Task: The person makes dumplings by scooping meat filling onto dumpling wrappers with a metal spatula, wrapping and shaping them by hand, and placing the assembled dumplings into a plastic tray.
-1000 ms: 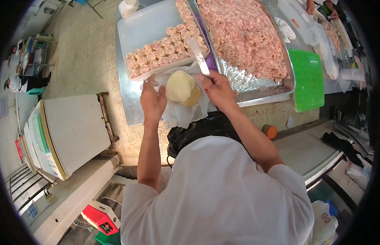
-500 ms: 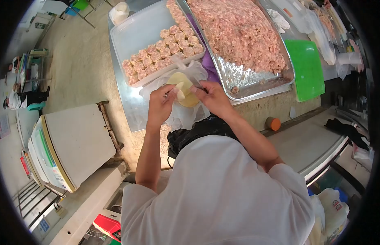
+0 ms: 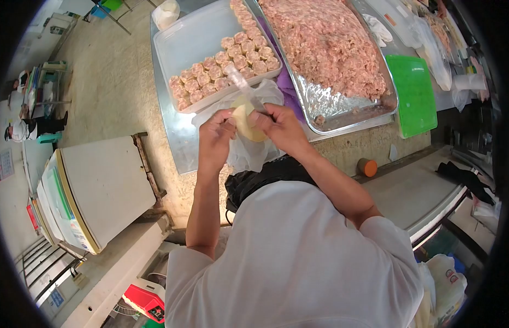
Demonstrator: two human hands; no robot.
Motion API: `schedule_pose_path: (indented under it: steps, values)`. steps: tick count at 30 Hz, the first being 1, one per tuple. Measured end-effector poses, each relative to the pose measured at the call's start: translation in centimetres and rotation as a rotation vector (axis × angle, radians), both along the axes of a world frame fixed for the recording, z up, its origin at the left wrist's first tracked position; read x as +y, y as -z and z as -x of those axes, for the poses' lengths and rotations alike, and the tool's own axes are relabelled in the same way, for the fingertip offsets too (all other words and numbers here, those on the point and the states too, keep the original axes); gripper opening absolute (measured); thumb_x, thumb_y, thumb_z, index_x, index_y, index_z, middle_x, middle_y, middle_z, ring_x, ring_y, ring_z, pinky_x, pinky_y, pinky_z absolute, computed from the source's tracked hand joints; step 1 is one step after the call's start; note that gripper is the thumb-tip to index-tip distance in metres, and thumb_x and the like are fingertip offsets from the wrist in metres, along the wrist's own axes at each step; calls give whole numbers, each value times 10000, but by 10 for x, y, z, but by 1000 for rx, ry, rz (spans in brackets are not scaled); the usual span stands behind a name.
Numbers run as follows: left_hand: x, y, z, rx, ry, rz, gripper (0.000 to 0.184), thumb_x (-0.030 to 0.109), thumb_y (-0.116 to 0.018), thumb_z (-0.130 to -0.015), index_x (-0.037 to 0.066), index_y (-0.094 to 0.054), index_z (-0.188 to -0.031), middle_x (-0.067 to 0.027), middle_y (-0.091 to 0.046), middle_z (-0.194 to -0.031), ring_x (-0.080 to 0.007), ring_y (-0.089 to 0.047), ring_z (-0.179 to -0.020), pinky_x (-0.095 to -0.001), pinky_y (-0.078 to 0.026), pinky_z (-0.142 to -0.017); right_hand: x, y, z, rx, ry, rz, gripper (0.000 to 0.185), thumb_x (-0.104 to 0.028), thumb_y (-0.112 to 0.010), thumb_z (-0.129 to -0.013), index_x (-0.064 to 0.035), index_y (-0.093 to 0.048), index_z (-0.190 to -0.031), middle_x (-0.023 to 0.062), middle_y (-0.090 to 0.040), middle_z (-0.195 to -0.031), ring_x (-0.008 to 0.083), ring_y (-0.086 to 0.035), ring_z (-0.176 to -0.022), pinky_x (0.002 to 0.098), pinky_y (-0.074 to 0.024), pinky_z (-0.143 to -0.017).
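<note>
My left hand (image 3: pixel 216 134) pinches the edge of a round pale-yellow dumpling wrapper (image 3: pixel 244 121). From my right hand (image 3: pixel 283 129) a flat, narrow spatula-like blade (image 3: pixel 239 78) points up and left, and the thumb of that hand lies at the wrapper's other side. More wrapper shows beneath, over a crumpled clear plastic bag (image 3: pixel 211 113). Just beyond stands a white plastic tray (image 3: pixel 191 44) with rows of open-topped meat dumplings (image 3: pixel 208 79). At its right, a metal tray (image 3: pixel 342 127) holds a large mound of minced meat (image 3: pixel 331 46).
A purple cloth (image 3: pixel 290 93) lies between the trays. On the right are a green lid (image 3: pixel 412 95) and plastic bags (image 3: pixel 432 60). An orange-ended cylinder (image 3: pixel 367 167) sits near the counter edge. At the left stands a white cabinet (image 3: pixel 107 186); another person (image 3: pixel 38 127) is far off.
The blade in my right hand has swung into plain view, pointing up and left over the dumpling tray's edge. The wrapper between my hands now lies flatter. The whole view has shifted slightly.
</note>
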State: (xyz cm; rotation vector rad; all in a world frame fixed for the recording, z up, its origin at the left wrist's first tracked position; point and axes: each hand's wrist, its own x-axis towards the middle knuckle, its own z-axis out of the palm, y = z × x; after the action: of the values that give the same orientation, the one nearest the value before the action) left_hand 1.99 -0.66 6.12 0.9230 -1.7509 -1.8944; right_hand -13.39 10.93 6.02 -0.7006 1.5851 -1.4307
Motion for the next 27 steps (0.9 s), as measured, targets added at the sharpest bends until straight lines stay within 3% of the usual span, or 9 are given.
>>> schedule_pose_path:
  steps: [3, 6, 9, 10, 13, 16, 20, 23, 27]
  values:
    - [-9, 9, 1, -63, -149, -44, 279, 12, -648, -922, -40, -664, -1196, -57, -676, -905, -156, -621, -761, -321, -517, -692, 1, 7, 7, -4, 72, 0, 212, -240, -658, -1008, -36, -709, -975, -66, -562, -710, 20, -451, -620, 226, -367, -542]
    - [-19, 22, -8, -411, -230, 741, 311, -29, -672, -836, -11, -673, -1146, -110, -691, -913, -227, -667, -769, -352, -531, -689, 9, 2, 22, 7, 82, -71, 215, -211, -627, -1011, -10, -701, -992, -51, -561, -712, 40, -458, -641, 251, -385, -559]
    - [-13, 31, -4, -307, -47, 850, 351, -15, -697, -825, 24, -669, -1173, -162, -703, -1045, -264, -696, -899, -341, -549, -788, 16, 7, 26, -42, 109, -113, 220, -198, -609, -1014, 4, -695, -1002, -41, -566, -721, 48, -469, -672, 262, -401, -580]
    - [-5, 31, 6, -152, 29, 858, 294, 13, -730, -818, 48, -687, -1107, -136, -702, -1025, -280, -698, -888, -374, -554, -766, 16, 10, 28, -64, 117, -109, 219, -197, -607, -1016, 4, -692, -998, -42, -562, -720, 47, -467, -673, 261, -398, -579]
    - [19, 13, 39, -444, 194, 1039, 209, 44, -754, -812, 36, -709, -1015, -132, -709, -980, -290, -703, -854, -385, -556, -745, 15, 21, 24, -27, 123, -97, 211, -189, -605, -1015, 3, -691, -1009, -36, -567, -726, 52, -472, -675, 264, -402, -584]
    - [7, 28, 36, -250, 114, 771, 139, 108, -737, -882, 11, -711, -979, -142, -704, -895, -244, -664, -762, -333, -519, -714, 19, 19, 22, 87, 138, -68, 234, -234, -633, -1018, -71, -652, -850, -61, -489, -628, 22, -409, -537, 231, -315, -469]
    - [-7, 18, 19, -87, 104, 339, 178, 125, -657, -974, -43, -697, -1020, -120, -668, -827, -175, -634, -773, -316, -501, -687, 19, 7, 17, 4, 104, -58, 232, -234, -642, -1014, -60, -657, -860, -69, -500, -643, 18, -411, -573, 233, -328, -499]
    - [-4, -5, 20, -117, 110, 308, 192, 126, -603, -1019, -38, -701, -1040, -94, -664, -833, -122, -583, -784, -287, -481, -716, 13, 7, 10, 38, 56, -4, 243, -234, -643, -1014, -38, -658, -871, -76, -509, -663, 19, -416, -615, 238, -351, -533]
    - [-3, 1, 15, -63, 59, 305, 203, 152, -576, -1036, -4, -692, -1094, -72, -680, -904, -136, -596, -791, -282, -481, -737, 5, -12, 5, 35, -9, 1, 224, -221, -626, -1022, -21, -672, -931, -68, -535, -727, 35, -461, -687, 246, -400, -600]
